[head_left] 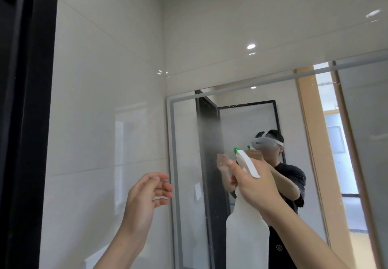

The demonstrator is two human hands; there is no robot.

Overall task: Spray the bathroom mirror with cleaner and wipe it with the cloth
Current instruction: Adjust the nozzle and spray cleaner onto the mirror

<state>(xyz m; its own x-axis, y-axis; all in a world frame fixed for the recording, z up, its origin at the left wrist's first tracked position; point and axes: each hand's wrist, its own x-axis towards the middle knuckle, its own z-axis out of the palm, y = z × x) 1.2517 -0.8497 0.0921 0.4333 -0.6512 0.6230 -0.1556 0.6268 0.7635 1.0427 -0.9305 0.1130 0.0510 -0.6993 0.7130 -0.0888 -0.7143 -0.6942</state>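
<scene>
My right hand [252,182] is wrapped around the neck of the white spray bottle [246,233], gripping it just under the spray head, with the bottle held upright and raised in front of the mirror [304,142]. The green nozzle [236,149] sits at the top of the bottle and points at the glass, toward the upper left part of the mirror. A pale haze of mist [210,134] hangs over the glass just above and left of the nozzle, blurring the dark door frame reflected there. My left hand [147,193] is up beside the bottle, well apart from it, in front of the tiled wall [105,100] just left of the mirror's edge; it is empty, with the fingers loosely curled and spread, touching nothing. The mirror has a light frosted band running along its top and left sides, and its left edge stands next to the glossy pale wall tiles. In the reflection I see myself in a dark shirt with a headset on, both arms raised, the bottle held up between them. A dark frame [25,121] runs down the far left of my view. I see no cloth from here.
</scene>
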